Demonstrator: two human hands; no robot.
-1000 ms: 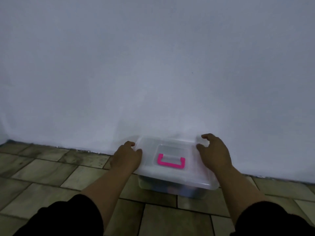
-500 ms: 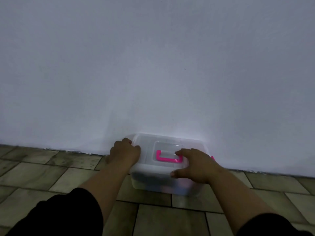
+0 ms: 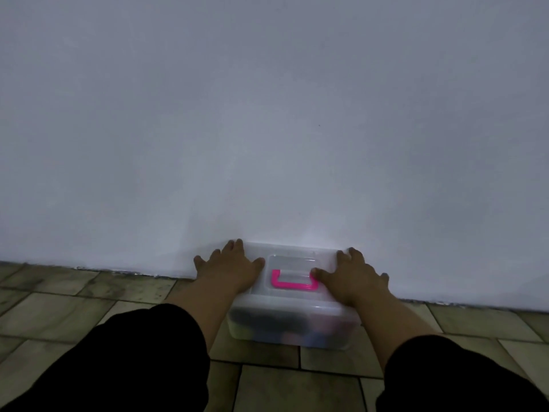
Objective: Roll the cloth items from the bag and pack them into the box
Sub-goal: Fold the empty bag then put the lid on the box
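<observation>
Two hands are seen in the head view, and both are laid flat on one lid [image 3: 292,300]. The left hand [image 3: 230,270] is pressed on the left end of the lid with its fingers straight and spread, and nothing is gripped by it. The right hand [image 3: 353,276] is pressed in the same way on the right end, fingers also straight, with nothing held.

One pink handle [image 3: 292,284] is found between the two hands; it is touched by the right thumb, while the left thumb lies just beside it.

One clear plastic box [image 3: 243,334] is closed by the lid and stands under both palms. Cloth items [image 3: 267,319] are seen through its front wall, below the hands, as dark, blue and reddish shapes; their number cannot be counted.

The box is placed on the tiled floor [image 3: 74,316], beyond the fingertips is one plain wall [image 3: 267,129]. Two black sleeves [image 3: 133,358] are seen behind the wrists.
</observation>
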